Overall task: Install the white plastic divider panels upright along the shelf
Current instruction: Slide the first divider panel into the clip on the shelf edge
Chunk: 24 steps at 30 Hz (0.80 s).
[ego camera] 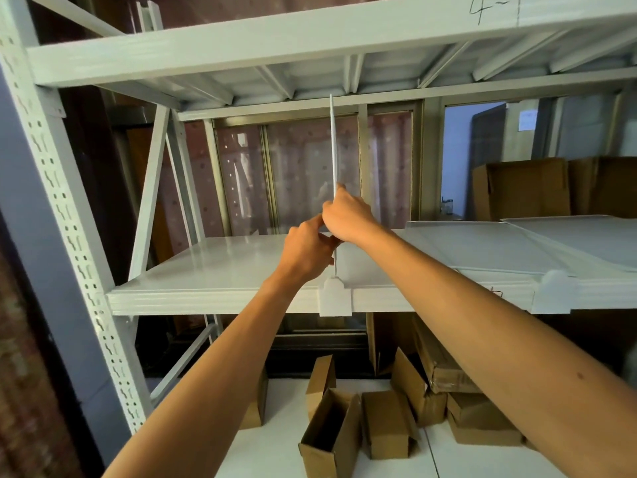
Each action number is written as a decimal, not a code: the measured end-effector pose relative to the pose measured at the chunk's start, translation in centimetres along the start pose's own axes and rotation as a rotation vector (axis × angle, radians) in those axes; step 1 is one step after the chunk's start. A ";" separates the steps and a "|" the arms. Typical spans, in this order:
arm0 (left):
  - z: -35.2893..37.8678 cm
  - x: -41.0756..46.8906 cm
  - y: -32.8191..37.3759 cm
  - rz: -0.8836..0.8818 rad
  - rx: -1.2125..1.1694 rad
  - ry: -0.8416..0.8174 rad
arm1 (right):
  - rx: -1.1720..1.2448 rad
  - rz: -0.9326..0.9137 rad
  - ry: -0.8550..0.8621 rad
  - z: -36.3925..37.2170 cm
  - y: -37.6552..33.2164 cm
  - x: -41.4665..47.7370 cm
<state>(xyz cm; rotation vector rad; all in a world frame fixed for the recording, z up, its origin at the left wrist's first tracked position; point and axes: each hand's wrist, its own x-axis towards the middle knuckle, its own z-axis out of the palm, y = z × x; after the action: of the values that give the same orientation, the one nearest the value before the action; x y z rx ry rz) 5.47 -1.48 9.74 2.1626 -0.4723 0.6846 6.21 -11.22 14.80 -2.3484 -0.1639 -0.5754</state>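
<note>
While both forearms reach up and forward from the bottom of the view, over some cardboard boxes on the floor below, the work is at the front edge of the shelf. There a white plastic clip sits on the shelf lip, and the divider panel stands upright directly above it, seen edge-on as a thin white line. The left hand is lower, its grip curled on the panel's front edge just above the clip. The right hand is higher and touches the left one, its grip also closed on the same edge. I judge that the step in hand is seating this panel: its bottom seems to meet the clip, but I cannot tell if it is fully in the slot. The next move probably calls for a straight push down while the panel is kept vertical, and its top end nearly reaches the underside of the upper shelf. More panels lie flat on the shelf to the right, near a second clip, so much of the task is not yet done.
</note>
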 end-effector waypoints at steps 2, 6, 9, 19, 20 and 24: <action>-0.1 0.1 0.0 -0.008 -0.003 -0.004 | -0.002 -0.006 -0.006 0.0 0.0 0.1; -0.3 0.0 -0.2 -0.025 -0.021 -0.011 | -0.007 -0.019 -0.017 0.0 0.0 0.1; -0.5 0.0 -0.4 -0.029 -0.019 -0.008 | -0.006 -0.027 -0.023 0.2 -0.1 0.1; -0.8 -0.5 -0.1 0.000 0.012 -0.011 | -0.011 -0.034 -0.015 0.2 -0.2 0.0; -0.7 -0.5 -0.1 0.002 0.019 -0.013 | -0.007 -0.033 -0.017 0.1 -0.2 0.0; -0.5 -0.4 0.0 -0.004 0.027 -0.023 | -0.008 -0.030 -0.016 -0.2 -0.1 -0.2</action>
<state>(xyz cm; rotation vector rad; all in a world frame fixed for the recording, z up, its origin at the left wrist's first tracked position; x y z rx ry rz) 4.98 -1.08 9.74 2.1981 -0.4737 0.6676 5.95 -11.23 14.90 -2.3623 -0.2047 -0.5730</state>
